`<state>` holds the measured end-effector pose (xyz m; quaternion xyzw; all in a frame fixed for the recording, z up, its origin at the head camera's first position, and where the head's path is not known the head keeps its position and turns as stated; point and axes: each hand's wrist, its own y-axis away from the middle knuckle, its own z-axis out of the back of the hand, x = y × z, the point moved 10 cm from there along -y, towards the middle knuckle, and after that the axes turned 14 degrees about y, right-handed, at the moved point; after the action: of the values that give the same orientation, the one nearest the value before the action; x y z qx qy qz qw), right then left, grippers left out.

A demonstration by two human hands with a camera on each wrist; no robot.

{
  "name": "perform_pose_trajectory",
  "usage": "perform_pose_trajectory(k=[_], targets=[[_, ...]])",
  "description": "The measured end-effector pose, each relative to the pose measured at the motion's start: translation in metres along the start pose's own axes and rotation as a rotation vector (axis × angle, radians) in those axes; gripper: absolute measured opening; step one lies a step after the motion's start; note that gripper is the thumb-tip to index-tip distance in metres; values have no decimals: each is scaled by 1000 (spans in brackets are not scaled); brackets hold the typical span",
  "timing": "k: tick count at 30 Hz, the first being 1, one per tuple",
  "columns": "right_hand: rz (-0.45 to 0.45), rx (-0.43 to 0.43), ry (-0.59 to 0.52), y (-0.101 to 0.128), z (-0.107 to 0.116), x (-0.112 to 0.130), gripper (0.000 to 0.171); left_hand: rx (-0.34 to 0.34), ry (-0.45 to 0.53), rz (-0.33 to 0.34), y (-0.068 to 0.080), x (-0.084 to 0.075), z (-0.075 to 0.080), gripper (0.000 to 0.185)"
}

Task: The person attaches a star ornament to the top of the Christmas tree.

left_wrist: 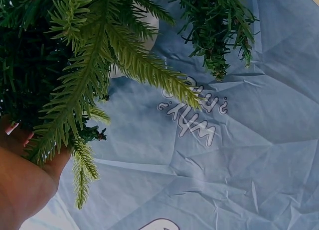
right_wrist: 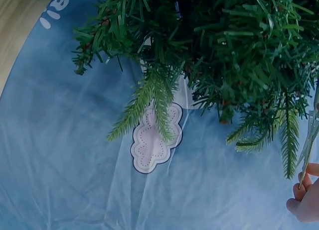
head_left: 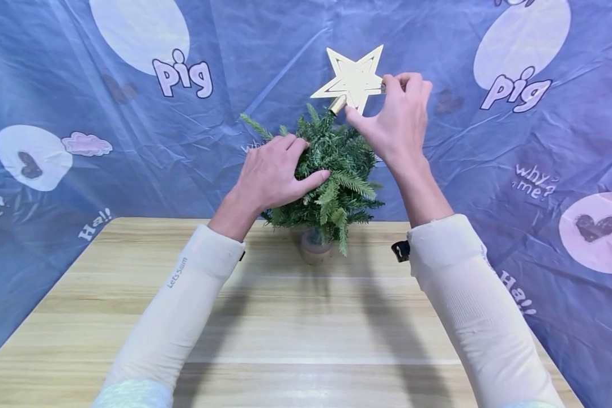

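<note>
Two cream sleeves reach forward over the pale wooden tabletop (head_left: 285, 340), and the left one carries small lettering that reads "LetsSwim" near the cuff. Beyond them, the left hand (head_left: 272, 173) wraps the side of a small artificial Christmas tree (head_left: 331, 175), its fingers curled into the green needles and its thumb hooked across a branch in front, a hold that looks meant to steady the tree while the top is worked on. The tree stands on a short round base (head_left: 315, 246) at the far edge of the tabletop, roughly midway between the two forearms. Higher up, the right hand (head_left: 395, 122) pinches a gold star topper (head_left: 352, 79) by its right point between thumb and curled fingers; the star sits tilted, with its small gold socket at the very tip of the tree, though whether the socket is seated on the tip cannot be told. The right wrist view shows only fingertips (right_wrist: 305, 195) beside the star's thin edge under the branches. Behind everything hangs a wrinkled blue cloth backdrop (head_left: 81, 187) printed with pale ovals, dark hearts and a pink cloud, and with the words "pig", "why me?" and "Ha!!".
</note>
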<state>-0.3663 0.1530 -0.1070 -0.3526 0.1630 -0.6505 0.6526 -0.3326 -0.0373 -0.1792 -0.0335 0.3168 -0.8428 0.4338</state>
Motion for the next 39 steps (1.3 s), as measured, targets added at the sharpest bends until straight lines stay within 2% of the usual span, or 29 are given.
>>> perform_pose_trajectory(k=[22, 32, 39], targets=[[43, 65, -19, 4, -11, 0, 83, -32, -20, -14, 0, -3, 1, 74], [149, -23, -33, 11, -5, 11, 76, -45, -18, -16, 2, -2, 0, 74], [187, -35, -51, 13, -4, 13, 74, -54, -19, -19, 2, -2, 0, 74]])
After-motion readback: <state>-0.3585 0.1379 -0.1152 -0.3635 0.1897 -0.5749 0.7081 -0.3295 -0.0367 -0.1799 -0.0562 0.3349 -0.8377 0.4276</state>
